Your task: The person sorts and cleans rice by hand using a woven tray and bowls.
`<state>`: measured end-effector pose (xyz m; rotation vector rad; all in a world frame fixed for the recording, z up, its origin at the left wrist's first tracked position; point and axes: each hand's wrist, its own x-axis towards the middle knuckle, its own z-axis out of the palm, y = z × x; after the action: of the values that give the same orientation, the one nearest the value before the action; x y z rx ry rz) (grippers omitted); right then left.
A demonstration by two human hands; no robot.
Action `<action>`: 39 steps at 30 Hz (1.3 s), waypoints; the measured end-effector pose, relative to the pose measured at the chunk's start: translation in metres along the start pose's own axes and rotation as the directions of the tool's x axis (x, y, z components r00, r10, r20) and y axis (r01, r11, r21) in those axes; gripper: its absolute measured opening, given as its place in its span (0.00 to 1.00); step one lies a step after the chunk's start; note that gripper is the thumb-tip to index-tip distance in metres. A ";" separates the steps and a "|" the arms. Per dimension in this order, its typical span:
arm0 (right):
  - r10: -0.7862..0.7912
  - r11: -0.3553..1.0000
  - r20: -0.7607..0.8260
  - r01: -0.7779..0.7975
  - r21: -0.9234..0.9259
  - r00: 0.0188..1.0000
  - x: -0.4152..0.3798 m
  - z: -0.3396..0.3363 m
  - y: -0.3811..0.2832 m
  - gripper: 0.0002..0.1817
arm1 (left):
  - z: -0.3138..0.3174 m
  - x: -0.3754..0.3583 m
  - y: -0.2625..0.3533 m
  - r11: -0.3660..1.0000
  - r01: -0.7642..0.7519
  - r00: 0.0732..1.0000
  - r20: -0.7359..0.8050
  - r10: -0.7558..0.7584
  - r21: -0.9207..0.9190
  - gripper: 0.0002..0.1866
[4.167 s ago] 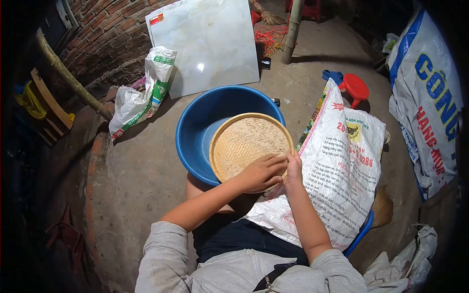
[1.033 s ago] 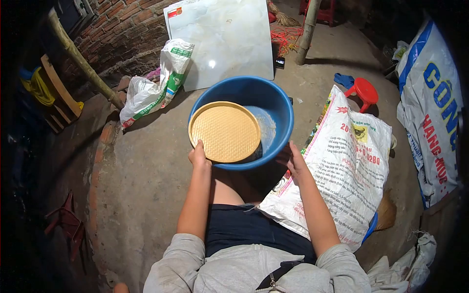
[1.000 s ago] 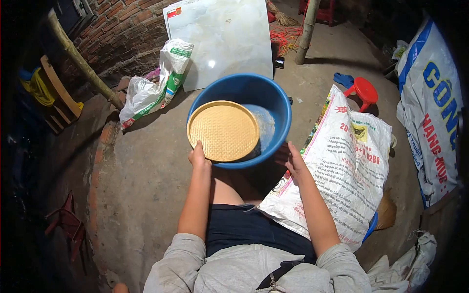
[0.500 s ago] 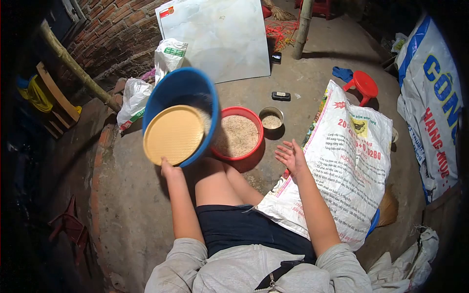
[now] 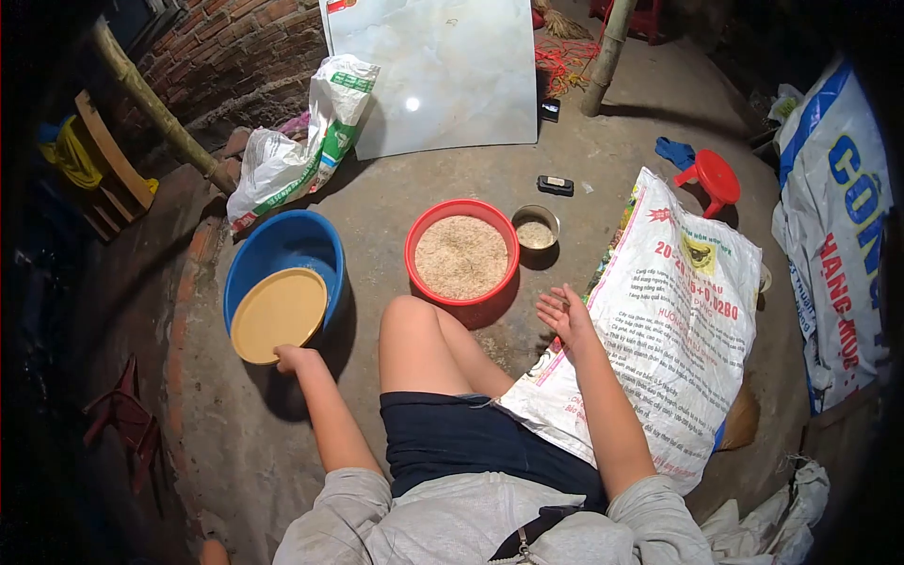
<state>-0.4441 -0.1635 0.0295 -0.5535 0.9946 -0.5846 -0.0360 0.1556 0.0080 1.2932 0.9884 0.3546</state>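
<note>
My left hand (image 5: 296, 360) grips the lower edge of a round tan basket (image 5: 280, 315), which lies tilted against the inside of a blue basin (image 5: 331, 247). Whether this hand holds the basin's rim too, I cannot tell. My right hand (image 5: 563, 315) is empty, palm up and fingers spread, beside the white printed sack (image 5: 673, 330). Between the hands, beyond my knees, a red basin (image 5: 411, 252) holds pale grains (image 5: 461, 256). A small metal bowl (image 5: 556, 224) with some grains stands right of it.
A marbled panel (image 5: 443, 75) leans at the back, near a white-green bag (image 5: 330, 122). A black object (image 5: 556, 185) lies beyond the metal bowl. At the right are a red stool (image 5: 713, 179) and a large blue-white sack (image 5: 833, 235). A bamboo pole (image 5: 610, 56) stands behind.
The blue basin and tan basket have moved left and down, away from the red basin, with my left hand. My right hand stays open. The view has shifted slightly.
</note>
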 end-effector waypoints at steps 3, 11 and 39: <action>-0.003 1.000 -0.007 0.003 0.016 1.000 -0.001 -0.001 0.001 0.26 | -0.015 -0.018 0.038 0.988 -0.096 0.995 -0.022 0.100 0.122 0.27; 0.050 0.990 -0.133 -0.031 0.140 0.990 0.005 -0.005 0.004 0.17 | 0.015 -0.116 0.056 0.754 -0.653 0.615 0.535 0.580 -0.066 0.22; -0.261 0.598 0.258 0.366 -0.713 0.930 0.072 0.117 -0.018 0.23 | 0.120 -0.151 -0.055 0.921 -0.323 0.472 0.806 0.357 -0.219 0.18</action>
<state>-0.3138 -0.2060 0.0490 -1.5359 1.0005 -0.4106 -0.0447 -0.0444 0.0143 1.3958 -0.1283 0.0085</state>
